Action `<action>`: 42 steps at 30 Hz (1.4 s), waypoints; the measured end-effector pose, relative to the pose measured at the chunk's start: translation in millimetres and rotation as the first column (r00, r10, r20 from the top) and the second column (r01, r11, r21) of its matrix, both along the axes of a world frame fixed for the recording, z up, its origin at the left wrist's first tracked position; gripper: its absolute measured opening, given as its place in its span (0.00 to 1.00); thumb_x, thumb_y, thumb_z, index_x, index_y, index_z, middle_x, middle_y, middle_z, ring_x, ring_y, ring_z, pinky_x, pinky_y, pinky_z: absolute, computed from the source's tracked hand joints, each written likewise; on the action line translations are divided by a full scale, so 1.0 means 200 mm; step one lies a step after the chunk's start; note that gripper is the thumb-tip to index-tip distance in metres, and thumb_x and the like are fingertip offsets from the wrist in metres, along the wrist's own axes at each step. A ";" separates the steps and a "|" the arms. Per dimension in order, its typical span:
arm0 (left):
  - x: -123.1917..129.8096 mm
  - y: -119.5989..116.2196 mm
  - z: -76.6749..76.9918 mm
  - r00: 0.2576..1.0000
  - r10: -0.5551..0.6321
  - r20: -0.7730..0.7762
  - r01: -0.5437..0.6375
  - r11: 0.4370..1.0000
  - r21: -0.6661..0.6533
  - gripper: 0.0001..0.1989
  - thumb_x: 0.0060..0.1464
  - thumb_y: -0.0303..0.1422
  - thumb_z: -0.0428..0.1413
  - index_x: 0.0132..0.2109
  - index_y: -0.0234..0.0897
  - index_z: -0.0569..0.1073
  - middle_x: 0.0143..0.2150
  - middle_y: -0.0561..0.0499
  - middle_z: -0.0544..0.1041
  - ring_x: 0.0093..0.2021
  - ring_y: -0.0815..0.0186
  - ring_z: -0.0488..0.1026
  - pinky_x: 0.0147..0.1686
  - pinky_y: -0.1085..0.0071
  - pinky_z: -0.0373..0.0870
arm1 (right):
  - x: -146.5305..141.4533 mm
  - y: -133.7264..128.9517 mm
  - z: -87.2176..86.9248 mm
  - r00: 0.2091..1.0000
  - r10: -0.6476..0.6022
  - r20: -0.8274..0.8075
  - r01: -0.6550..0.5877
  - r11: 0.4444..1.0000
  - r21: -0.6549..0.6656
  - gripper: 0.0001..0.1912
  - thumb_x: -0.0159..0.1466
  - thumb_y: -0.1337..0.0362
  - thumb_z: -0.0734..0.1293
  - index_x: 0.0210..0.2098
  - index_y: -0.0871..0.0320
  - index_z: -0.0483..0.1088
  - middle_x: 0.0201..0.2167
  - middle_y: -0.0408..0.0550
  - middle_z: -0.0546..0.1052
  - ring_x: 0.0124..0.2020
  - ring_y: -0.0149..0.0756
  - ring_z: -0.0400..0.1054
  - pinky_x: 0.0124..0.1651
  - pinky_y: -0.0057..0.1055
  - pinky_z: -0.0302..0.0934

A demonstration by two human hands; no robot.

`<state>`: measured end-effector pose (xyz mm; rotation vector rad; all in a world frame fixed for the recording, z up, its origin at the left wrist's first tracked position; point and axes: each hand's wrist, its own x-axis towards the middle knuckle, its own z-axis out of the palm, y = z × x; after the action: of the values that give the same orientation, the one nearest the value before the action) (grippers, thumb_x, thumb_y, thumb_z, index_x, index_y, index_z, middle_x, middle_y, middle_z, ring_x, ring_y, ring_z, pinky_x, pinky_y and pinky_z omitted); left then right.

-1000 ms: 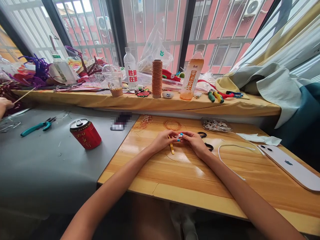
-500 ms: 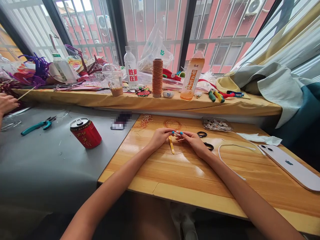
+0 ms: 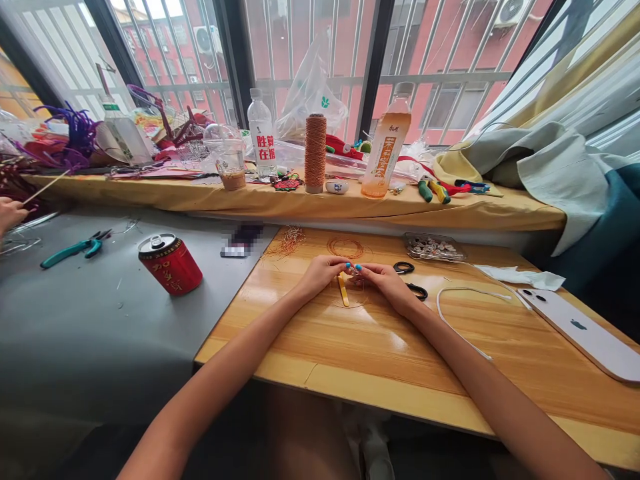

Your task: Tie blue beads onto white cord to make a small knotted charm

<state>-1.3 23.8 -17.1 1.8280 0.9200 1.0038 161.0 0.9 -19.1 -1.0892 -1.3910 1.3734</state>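
Observation:
My left hand [image 3: 327, 271] and my right hand [image 3: 384, 277] meet over the wooden board, fingertips close together. Both are closed in a pinch on a small pale piece [image 3: 354, 270], mostly covered by the fingers and too small to name. A thin copper-coloured thread [image 3: 357, 307] runs in a loop on the board below them. Beneath my left fingertips lies a yellow stick [image 3: 343, 291]. Black-handled scissors [image 3: 418, 292] rest beside my right hand, their blades hidden under it. Behind the hands is a coil of orange-brown thread [image 3: 346, 248].
A red can [image 3: 171, 265] and teal pliers [image 3: 73, 253] are on the grey table at left. A tray of small pieces [image 3: 434, 247], white cord [image 3: 440, 310] and a phone [image 3: 580, 327] lie right. Bottles and a thread spool [image 3: 315, 155] line the sill. Another person's hand [image 3: 10, 215] holds a stick.
My fingertips have shifted slightly around the small pale piece, which shows less now. The other person's hand at the far left has moved a little left and down.

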 end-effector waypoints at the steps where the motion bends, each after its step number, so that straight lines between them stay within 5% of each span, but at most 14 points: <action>1: 0.00 0.00 0.00 1.000 -0.004 -0.002 0.004 1.000 0.010 0.11 0.46 0.31 0.50 0.34 0.32 0.75 0.32 0.50 0.76 0.34 0.68 0.70 0.37 0.76 0.63 | 0.00 0.00 0.00 1.000 0.013 0.001 -0.013 1.000 -0.010 0.15 0.46 0.56 0.68 0.31 0.59 0.73 0.29 0.45 0.75 0.29 0.29 0.67 0.36 0.27 0.61; 8: 0.00 -0.01 0.01 1.000 0.005 0.030 -0.005 1.000 0.003 0.13 0.46 0.32 0.50 0.36 0.31 0.74 0.33 0.48 0.76 0.34 0.68 0.69 0.37 0.76 0.63 | -0.01 -0.01 0.01 0.999 -0.035 0.024 0.035 0.999 -0.021 0.16 0.47 0.55 0.68 0.30 0.60 0.72 0.26 0.48 0.74 0.29 0.34 0.69 0.34 0.31 0.63; 14: 0.00 -0.02 0.03 0.999 0.040 0.035 -0.038 0.998 -0.057 0.13 0.45 0.29 0.49 0.36 0.28 0.75 0.31 0.48 0.76 0.32 0.68 0.69 0.33 0.76 0.63 | -0.04 -0.04 0.00 0.900 -0.320 0.296 0.159 0.873 0.460 0.16 0.50 0.59 0.67 0.37 0.57 0.70 0.36 0.50 0.73 0.35 0.37 0.67 0.40 0.35 0.61; 16: 0.01 -0.03 0.03 0.998 0.042 0.043 -0.038 0.996 -0.078 0.13 0.45 0.29 0.49 0.36 0.28 0.75 0.31 0.48 0.76 0.31 0.68 0.69 0.32 0.76 0.63 | -0.05 -0.04 -0.01 0.926 -0.277 0.257 0.166 0.909 0.382 0.17 0.50 0.59 0.66 0.39 0.56 0.69 0.35 0.49 0.74 0.33 0.37 0.68 0.39 0.35 0.62; 19: 0.01 -0.03 0.04 0.997 0.041 0.063 -0.036 0.996 -0.077 0.13 0.45 0.30 0.50 0.37 0.29 0.75 0.31 0.48 0.76 0.32 0.67 0.69 0.32 0.76 0.64 | -0.05 -0.03 -0.01 0.991 -0.126 0.043 0.122 0.989 0.088 0.18 0.50 0.58 0.66 0.40 0.57 0.68 0.31 0.47 0.74 0.29 0.33 0.69 0.34 0.31 0.64; 23: 0.01 -0.04 0.05 0.997 0.037 0.068 -0.034 0.998 -0.055 0.13 0.44 0.31 0.50 0.35 0.30 0.75 0.31 0.48 0.76 0.33 0.67 0.69 0.35 0.75 0.63 | -0.04 -0.02 0.00 0.990 -0.071 -0.124 0.061 0.995 -0.085 0.13 0.48 0.58 0.68 0.30 0.60 0.71 0.28 0.46 0.74 0.26 0.27 0.67 0.31 0.24 0.63; 27: 0.01 -0.04 0.04 0.997 0.011 0.076 -0.008 0.999 -0.034 0.11 0.44 0.30 0.50 0.33 0.31 0.75 0.29 0.50 0.76 0.32 0.68 0.69 0.35 0.76 0.62 | -0.04 -0.03 0.01 0.992 -0.100 -0.074 0.096 0.994 -0.059 0.12 0.46 0.59 0.69 0.27 0.60 0.70 0.23 0.43 0.73 0.23 0.26 0.66 0.28 0.23 0.62; 33: 0.02 -0.03 0.03 0.985 -0.060 0.162 0.086 0.983 -0.160 0.11 0.45 0.28 0.50 0.35 0.30 0.74 0.30 0.50 0.75 0.31 0.70 0.67 0.31 0.76 0.61 | -0.02 -0.02 0.02 0.985 -0.132 0.108 0.110 0.976 0.188 0.13 0.49 0.57 0.67 0.27 0.62 0.70 0.17 0.42 0.70 0.20 0.27 0.64 0.26 0.25 0.60; 38: 0.02 -0.01 0.00 0.977 -0.051 0.206 0.089 0.979 -0.182 0.12 0.45 0.25 0.50 0.40 0.30 0.71 0.30 0.50 0.74 0.31 0.72 0.67 0.32 0.76 0.61 | -0.01 -0.01 0.01 0.992 -0.120 0.023 0.115 0.980 0.164 0.13 0.49 0.57 0.67 0.27 0.62 0.70 0.20 0.43 0.71 0.21 0.26 0.63 0.28 0.26 0.59; 42: 0.02 0.00 -0.02 0.997 -0.010 0.071 0.014 0.998 -0.060 0.07 0.47 0.26 0.49 0.35 0.31 0.70 0.27 0.52 0.73 0.29 0.72 0.67 0.33 0.76 0.62 | -0.01 0.00 0.00 0.993 -0.090 -0.077 0.100 0.986 0.132 0.12 0.48 0.58 0.67 0.26 0.61 0.70 0.22 0.43 0.71 0.22 0.25 0.62 0.28 0.25 0.59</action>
<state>3.5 24.0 -21.2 1.7349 0.8862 1.0155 159.3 1.2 -19.4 -0.9955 -1.3438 1.2189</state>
